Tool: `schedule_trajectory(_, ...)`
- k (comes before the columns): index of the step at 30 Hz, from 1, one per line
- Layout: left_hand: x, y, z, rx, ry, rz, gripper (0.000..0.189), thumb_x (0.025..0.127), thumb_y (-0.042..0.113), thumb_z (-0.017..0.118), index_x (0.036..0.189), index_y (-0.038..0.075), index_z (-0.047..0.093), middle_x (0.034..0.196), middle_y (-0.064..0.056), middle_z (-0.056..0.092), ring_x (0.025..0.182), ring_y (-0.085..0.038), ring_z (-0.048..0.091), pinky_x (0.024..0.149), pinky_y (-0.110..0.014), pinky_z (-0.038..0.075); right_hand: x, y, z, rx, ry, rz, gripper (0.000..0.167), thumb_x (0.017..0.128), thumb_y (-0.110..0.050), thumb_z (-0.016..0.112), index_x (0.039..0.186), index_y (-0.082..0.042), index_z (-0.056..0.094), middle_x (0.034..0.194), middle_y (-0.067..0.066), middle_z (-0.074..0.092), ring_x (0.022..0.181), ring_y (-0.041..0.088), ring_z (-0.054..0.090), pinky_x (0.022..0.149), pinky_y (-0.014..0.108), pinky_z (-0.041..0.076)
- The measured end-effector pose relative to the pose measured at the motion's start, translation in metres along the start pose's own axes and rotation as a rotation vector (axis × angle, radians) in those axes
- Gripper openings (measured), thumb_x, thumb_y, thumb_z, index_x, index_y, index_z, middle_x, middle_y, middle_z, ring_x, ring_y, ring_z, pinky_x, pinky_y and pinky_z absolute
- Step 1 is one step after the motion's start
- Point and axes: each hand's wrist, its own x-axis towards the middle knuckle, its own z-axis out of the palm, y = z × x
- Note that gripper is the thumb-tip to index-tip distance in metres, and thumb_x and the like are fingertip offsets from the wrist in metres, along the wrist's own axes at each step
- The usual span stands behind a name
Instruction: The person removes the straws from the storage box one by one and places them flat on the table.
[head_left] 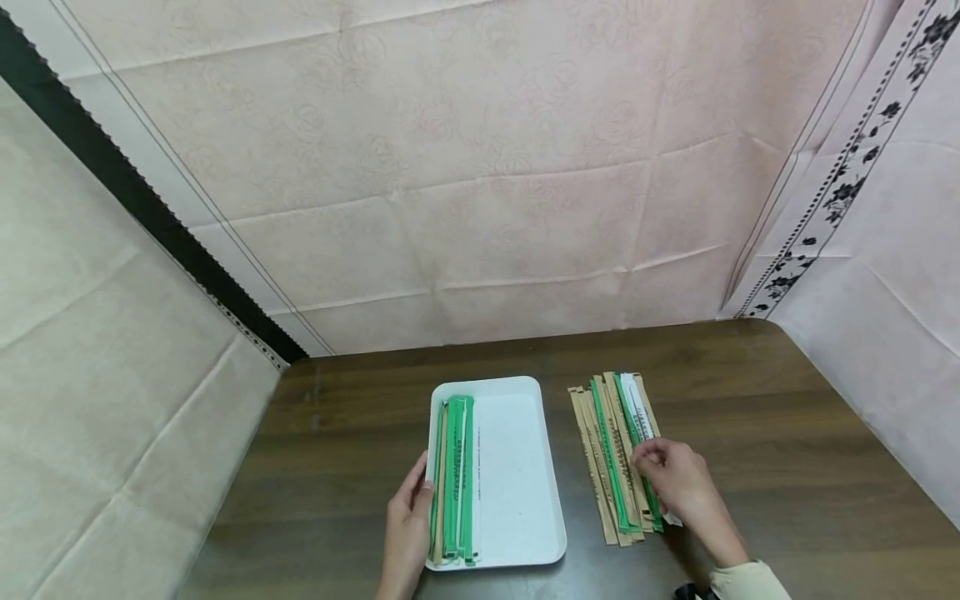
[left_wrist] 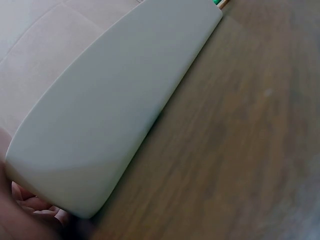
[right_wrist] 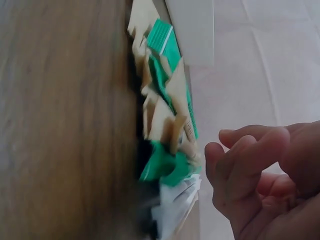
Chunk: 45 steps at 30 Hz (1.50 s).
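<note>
A white tray [head_left: 517,475] lies on the table with several long, slim green and tan paper-wrapped sticks [head_left: 453,475] along its left side. My left hand [head_left: 407,525] grips the tray's lower left edge; in the left wrist view its fingers curl at the corner of the tray's pale side wall [left_wrist: 110,100]. To the right of the tray lies a loose bunch of similar tan, green and white wrapped sticks [head_left: 611,458]. Over the right side of this bunch is my right hand [head_left: 678,479], fingers loosely bent. The right wrist view shows its fingertips apart from the crumpled wrapper ends [right_wrist: 167,105], nothing between them.
The brown wooden table [head_left: 337,483] ends at a pale patterned cloth [head_left: 480,208] hanging behind it. More cloth hangs at the left [head_left: 135,400] and right [head_left: 877,333] sides. A dark object [head_left: 692,592] sits at the right wrist.
</note>
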Motion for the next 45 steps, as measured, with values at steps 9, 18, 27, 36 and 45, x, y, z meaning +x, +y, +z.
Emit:
schedule_trajectory(9, 0.001, 0.001, -0.001, -0.005, -0.007, 0.001, 0.049, 0.114, 0.014, 0.044, 0.163, 0.015, 0.043, 0.157, -0.017, 0.052, 0.119, -0.026, 0.061, 0.083, -0.027, 0.054, -0.010, -0.042, 0.030, 0.215, -0.001, -0.043, 0.020, 0.102, -0.011, 0.067, 0.118, 0.000, 0.071, 0.084, 0.013, 0.070, 0.047, 0.019, 0.056, 0.043, 0.034, 0.049)
schedule_trajectory(18, 0.001, -0.002, 0.001, -0.010, -0.004, 0.005, 0.049, 0.114, 0.014, 0.044, 0.163, 0.014, 0.043, 0.159, -0.017, 0.051, 0.123, -0.026, 0.059, 0.085, -0.025, 0.053, -0.021, -0.082, 0.092, 0.265, -0.140, -0.115, 0.011, 0.097, -0.003, 0.062, 0.103, -0.004, 0.072, 0.079, 0.010, 0.072, 0.043, 0.015, 0.053, 0.040, 0.034, 0.048)
schedule_trajectory(27, -0.001, -0.001, 0.001, -0.024, -0.013, 0.052, 0.048, 0.113, 0.010, 0.046, 0.161, 0.009, 0.045, 0.157, -0.020, 0.052, 0.127, -0.029, 0.059, 0.087, -0.024, 0.054, -0.033, -0.097, 0.145, 0.153, -0.176, -0.152, 0.014, 0.096, -0.015, 0.073, 0.096, -0.004, 0.065, 0.057, 0.001, 0.057, 0.034, 0.006, 0.046, 0.039, 0.028, 0.043)
schedule_trajectory(36, -0.001, -0.003, -0.005, 0.001, -0.005, 0.062, 0.048, 0.113, 0.012, 0.047, 0.160, 0.007, 0.045, 0.157, -0.020, 0.052, 0.131, -0.029, 0.058, 0.089, -0.024, 0.054, -0.033, -0.112, 0.180, 0.002, -0.136, -0.095, 0.018, 0.094, -0.013, 0.078, 0.091, -0.001, 0.066, 0.065, 0.002, 0.062, 0.048, 0.013, 0.057, 0.046, 0.030, 0.046)
schedule_trajectory(45, -0.002, -0.003, -0.004, -0.028, -0.005, 0.079, 0.048, 0.113, 0.011, 0.048, 0.160, 0.009, 0.046, 0.154, -0.020, 0.055, 0.123, -0.028, 0.060, 0.087, -0.026, 0.054, -0.029, -0.117, 0.186, -0.066, -0.127, -0.094, 0.005, 0.092, 0.001, 0.070, 0.091, 0.005, 0.067, 0.072, 0.007, 0.062, 0.062, 0.019, 0.062, 0.058, 0.038, 0.054)
